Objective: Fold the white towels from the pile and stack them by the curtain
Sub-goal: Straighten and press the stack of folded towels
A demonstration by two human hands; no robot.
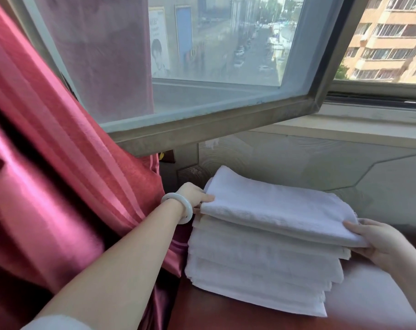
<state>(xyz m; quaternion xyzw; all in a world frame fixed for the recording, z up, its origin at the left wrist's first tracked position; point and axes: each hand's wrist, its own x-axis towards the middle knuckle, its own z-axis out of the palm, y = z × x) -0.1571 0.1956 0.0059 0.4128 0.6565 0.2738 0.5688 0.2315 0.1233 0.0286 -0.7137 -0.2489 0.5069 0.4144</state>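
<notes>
**Left hand** (195, 195): pinches the short end of the top towel (273, 210) on the stack's left side. The thumb lies on top; the fingers are hidden beneath. A pale bangle (178, 208) sits at the wrist.

**Right hand** (380, 241): pinches the opposite end, at the stack's near right corner, with the thumb over the edge and the fingers under it.

**Top towel**: white, folded to a flat rectangle, and uppermost on the stack (257, 277). It is held at both ends. Its left end appears slightly lifted off the layer below, so whether it has fully settled cannot be told.

**Stack**: several folded white towels with slightly stepped edges, standing on a reddish-brown worktop (226, 315).

**Curtain** (59, 175): red and glossy, just left of the stack. Whether the two touch is unclear.

**Window frame** (202, 125): above and behind the stack, with the sash swung inward.

**Unfolded pile**: not in view.

**Handling (judged)**: the towel is light, soft and limp, and its terry pile is neither slippery nor fragile. Gripping only one layer would probably let the folds fall open, so the best hold is at both short ends through every layer, as it is held now. The stepped stack could lean if a towel lands off-centre.
</notes>
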